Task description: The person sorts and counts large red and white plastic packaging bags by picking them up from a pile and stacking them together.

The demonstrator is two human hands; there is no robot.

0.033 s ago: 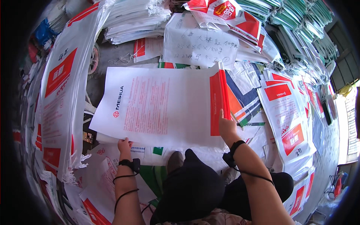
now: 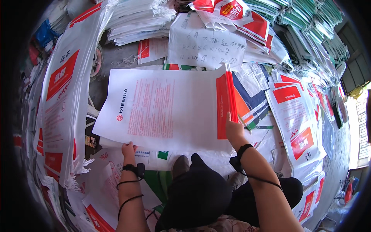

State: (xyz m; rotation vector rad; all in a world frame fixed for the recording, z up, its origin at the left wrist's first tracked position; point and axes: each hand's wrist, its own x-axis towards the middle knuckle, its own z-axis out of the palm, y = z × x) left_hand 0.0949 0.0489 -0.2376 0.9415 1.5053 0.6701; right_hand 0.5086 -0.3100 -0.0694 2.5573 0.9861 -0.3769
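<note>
A flat white woven sack (image 2: 193,108) with red print and a red band at its right end lies across the pile in front of my legs. More sacks seem to be stacked under it, as several layered red edges show on the right. My left hand (image 2: 128,150) pinches the near edge of the sack close to its left corner, fingertips closed on it. At the red end, my right hand (image 2: 235,133) grips the near right corner, with the index finger stretched along the red edge. The undersides of both grips are hidden.
A tall stack of red-and-white sacks (image 2: 58,116) stands at the left. More printed sacks (image 2: 295,120) lie fanned at the right. At the back are bundled white sacks (image 2: 141,21), green-edged bundles (image 2: 301,17) and a white sheet with handwriting (image 2: 206,44).
</note>
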